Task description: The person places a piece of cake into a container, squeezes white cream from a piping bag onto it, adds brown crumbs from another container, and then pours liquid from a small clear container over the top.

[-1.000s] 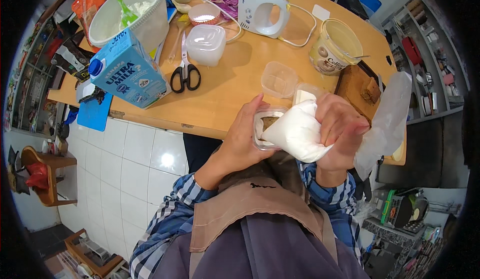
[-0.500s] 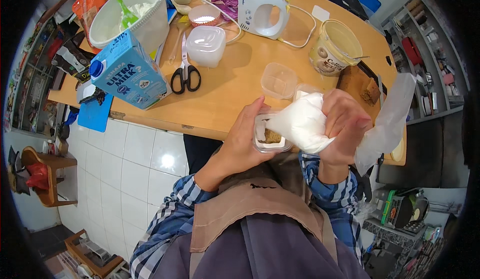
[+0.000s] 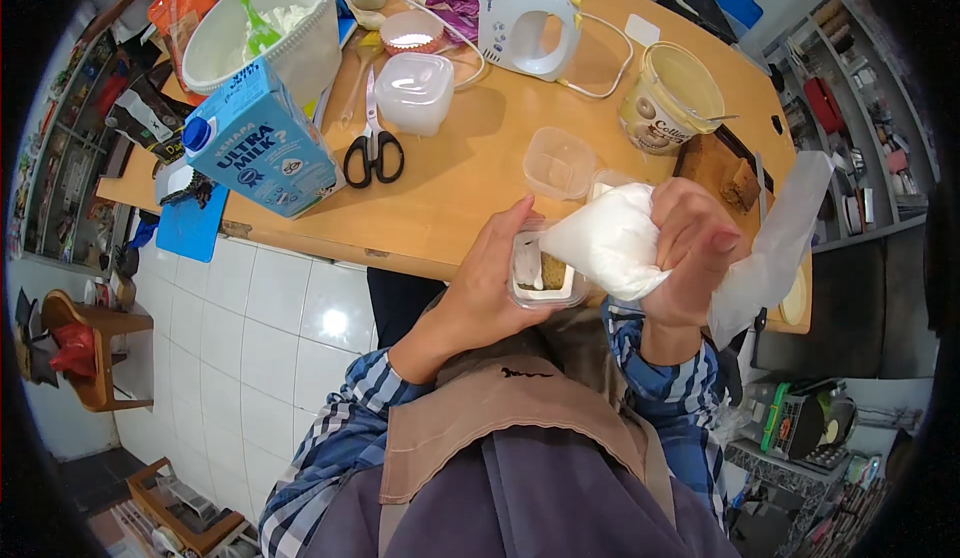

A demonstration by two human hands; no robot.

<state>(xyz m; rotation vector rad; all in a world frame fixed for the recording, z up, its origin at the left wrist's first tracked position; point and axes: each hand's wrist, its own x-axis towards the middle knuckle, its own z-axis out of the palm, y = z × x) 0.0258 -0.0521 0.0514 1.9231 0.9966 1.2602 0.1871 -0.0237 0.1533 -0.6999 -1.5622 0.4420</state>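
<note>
My left hand (image 3: 487, 283) is wrapped round the side of a small clear plastic container (image 3: 546, 299) at the table's front edge. Inside it, white cream lies along the rim and in a strip over a piece of brown cake (image 3: 552, 270). My right hand (image 3: 697, 250) squeezes a piping bag (image 3: 607, 243) full of white cream. The bag's tip points down into the container, and its loose clear end hangs off to the right of my fist. Just beyond the bag, another clear container (image 3: 558, 163) stands on the table, with one more partly hidden behind the bag.
A milk carton (image 3: 265, 148), black-handled scissors (image 3: 373, 158), a stack of lidded tubs (image 3: 414, 93) and a bowl of cream with a green spatula (image 3: 262, 38) fill the left. Behind are a hand mixer (image 3: 525, 18) and a cream-coloured bucket (image 3: 668, 98). Brown cake (image 3: 715, 173) lies at right.
The bag's tip has shifted slightly right over the container, and the strip of cream on the cake is longer. A person at the far edge has mostly moved out of sight.
</note>
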